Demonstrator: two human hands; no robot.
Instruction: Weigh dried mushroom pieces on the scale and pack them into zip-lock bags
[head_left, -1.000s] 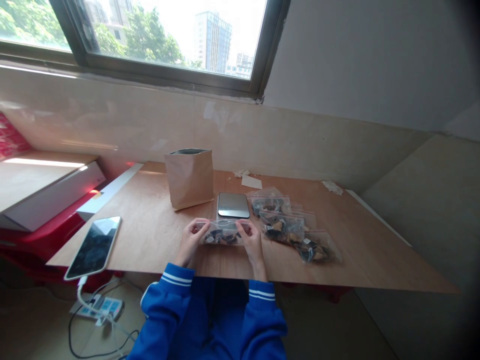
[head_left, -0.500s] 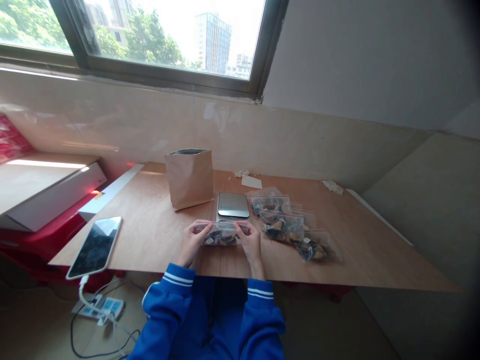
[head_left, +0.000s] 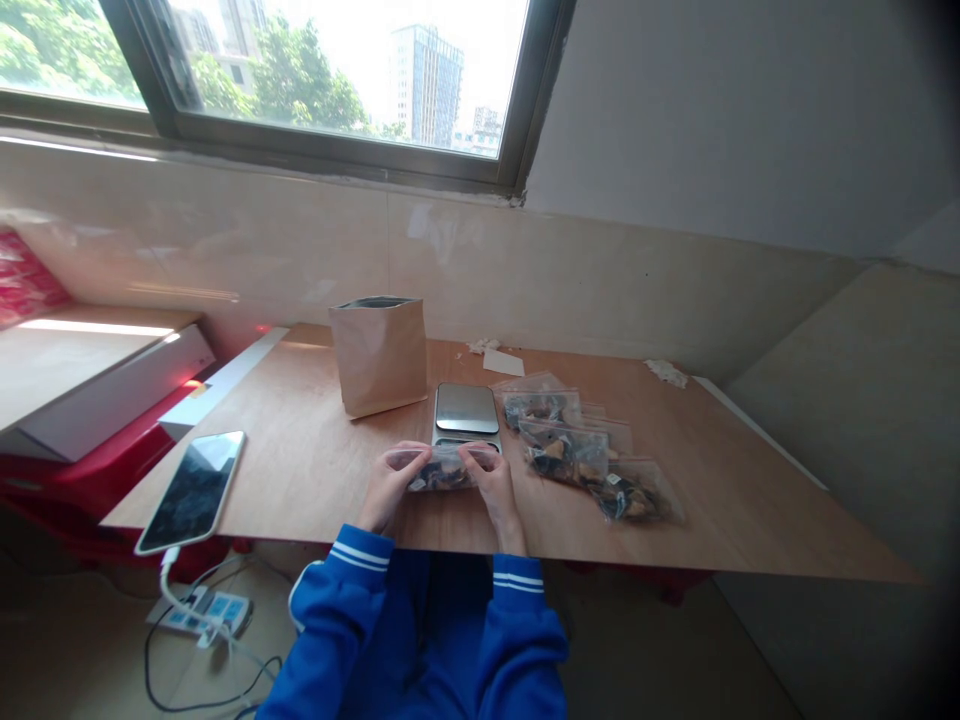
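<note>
clear zip bag [head_left: 448, 472], dark chunks [head_left: 442, 478], held by L hand [head_left: 388, 487], R hand [head_left: 493, 484]

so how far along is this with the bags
Several filled zip bags of dark and tan pieces already lie to the right. In hand, the left hand and right hand pinch one more bag by its top edge. Seemingly left: the kraft pouch stands open, and the digital scale is bare.
</note>
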